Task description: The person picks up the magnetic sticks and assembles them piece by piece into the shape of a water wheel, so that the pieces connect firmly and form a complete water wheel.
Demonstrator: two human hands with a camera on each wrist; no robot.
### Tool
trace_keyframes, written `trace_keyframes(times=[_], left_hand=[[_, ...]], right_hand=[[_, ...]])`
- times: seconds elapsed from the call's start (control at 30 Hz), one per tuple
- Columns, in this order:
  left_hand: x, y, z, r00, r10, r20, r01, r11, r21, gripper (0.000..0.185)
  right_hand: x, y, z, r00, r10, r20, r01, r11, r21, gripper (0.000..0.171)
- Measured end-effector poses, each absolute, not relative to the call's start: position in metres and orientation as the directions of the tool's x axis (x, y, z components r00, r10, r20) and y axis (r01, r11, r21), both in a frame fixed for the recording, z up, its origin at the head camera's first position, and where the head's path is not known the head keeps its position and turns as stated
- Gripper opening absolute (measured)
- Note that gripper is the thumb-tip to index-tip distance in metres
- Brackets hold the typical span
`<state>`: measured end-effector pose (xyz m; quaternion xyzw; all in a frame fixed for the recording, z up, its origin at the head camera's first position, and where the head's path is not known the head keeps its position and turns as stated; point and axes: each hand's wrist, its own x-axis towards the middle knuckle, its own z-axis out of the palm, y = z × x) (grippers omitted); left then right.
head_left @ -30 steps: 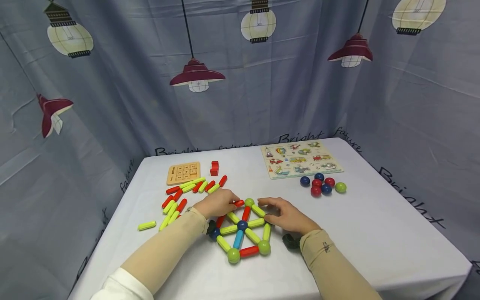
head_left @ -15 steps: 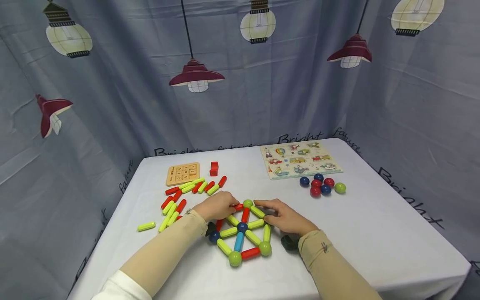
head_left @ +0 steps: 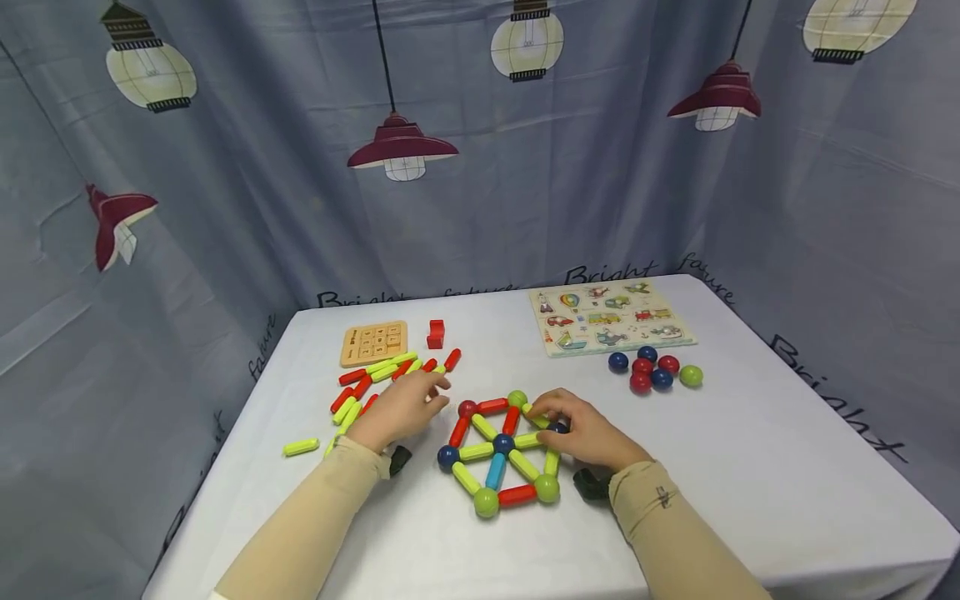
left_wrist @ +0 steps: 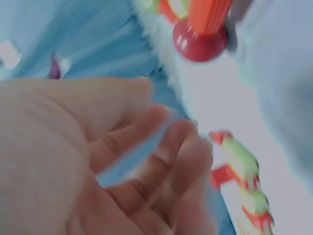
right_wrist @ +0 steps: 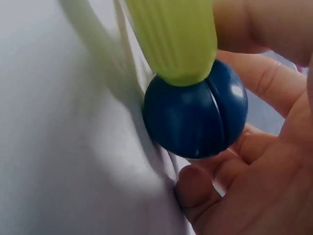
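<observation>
A flat wheel-shaped frame of rods and balls lies on the table, with a blue ball [head_left: 503, 444] at its hub. Around its rim are a red ball [head_left: 467, 408], lime balls such as this near lime ball [head_left: 486, 502], and a left blue ball [head_left: 448, 457]. My left hand [head_left: 401, 408] hovers left of the frame, holding nothing; its fingers are loosely bent in the left wrist view. My right hand [head_left: 588, 427] is at the frame's right corner, fingers curled round a blue ball [right_wrist: 195, 112] joined to a lime rod [right_wrist: 178, 39]. The hand partly hides that corner.
Loose red and lime rods, like this lime rod [head_left: 301, 447], lie scattered at the left. Behind them are a wooden number board [head_left: 373, 343] and a red block [head_left: 436, 333]. A picture puzzle board [head_left: 611, 317] lies at the back right, with several loose balls [head_left: 652, 371] before it.
My left hand has let go of the red rod at the frame's far left and moved left, uncovering the red ball there. The right hand stays at the right corner. The head view has shifted slightly.
</observation>
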<state>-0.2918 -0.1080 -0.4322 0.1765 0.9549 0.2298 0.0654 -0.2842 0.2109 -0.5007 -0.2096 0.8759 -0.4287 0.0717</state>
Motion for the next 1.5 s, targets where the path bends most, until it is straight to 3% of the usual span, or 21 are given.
trace_keyframes(times=[0.17,0.3,0.53,0.7,0.8,1.0,1.2,1.5], left_hand=[[-0.267,-0.126,-0.439,-0.883,0.44,-0.164,0.278,0.77,0.574,0.045],[-0.262,-0.129,-0.454,-0.87,0.476,-0.128,0.309,0.731,0.609,0.033],[-0.262,-0.132,-0.469,-0.946,0.324,-0.015,0.257,0.778,0.573,0.022],[-0.268,-0.139,-0.468,-0.968,0.09,0.235,0.18,0.902,0.393,0.024],[-0.274,-0.146,-0.466,-0.952,-0.024,0.305,0.072,0.952,0.299,0.029],[-0.284,-0.157,-0.467,-0.976,-0.06,0.207,0.004,0.955,0.297,0.029],[-0.288,-0.16,-0.471,-0.981,-0.069,0.182,-0.014,0.958,0.286,0.016],[-0.283,-0.161,-0.476,-0.972,-0.089,0.216,-0.022,0.956,0.293,0.034]], right_hand=[[-0.29,0.219,-0.492,-0.904,-0.414,0.106,-0.346,0.562,-0.751,0.015],[-0.289,0.222,-0.492,-0.913,-0.391,0.116,-0.335,0.56,-0.757,0.01],[-0.28,0.226,-0.505,-0.918,-0.39,0.07,-0.274,0.498,-0.823,0.01],[-0.279,0.225,-0.507,-0.914,-0.397,0.08,-0.278,0.473,-0.836,0.011],[-0.28,0.224,-0.505,-0.915,-0.394,0.083,-0.28,0.475,-0.834,0.011],[-0.282,0.221,-0.503,-0.916,-0.396,0.066,-0.267,0.477,-0.837,0.013],[-0.283,0.217,-0.504,-0.904,-0.422,0.066,-0.279,0.467,-0.839,0.015],[-0.285,0.21,-0.503,-0.896,-0.441,0.063,-0.29,0.47,-0.834,0.016]])
